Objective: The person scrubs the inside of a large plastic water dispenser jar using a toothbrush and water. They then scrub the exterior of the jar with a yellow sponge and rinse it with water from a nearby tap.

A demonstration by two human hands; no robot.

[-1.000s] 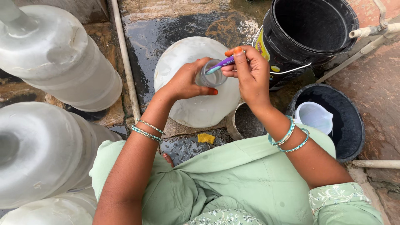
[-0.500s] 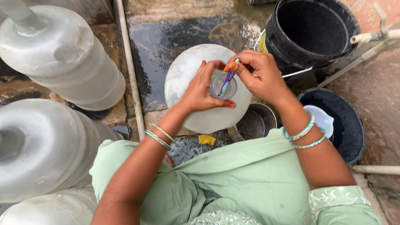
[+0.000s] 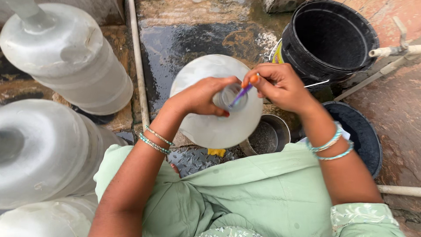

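Lying at far left are big clear jugs [image 3: 66,57]. At centre stands another jug [image 3: 206,127] on wet stone; the left hand [image 3: 199,96] is curled round its neck. The right hand [image 3: 280,85] pinches a purple brush [image 3: 240,94], tip in the mouth. Beside it sit a steel bowl [image 3: 267,136] and a black bucket [image 3: 329,35].
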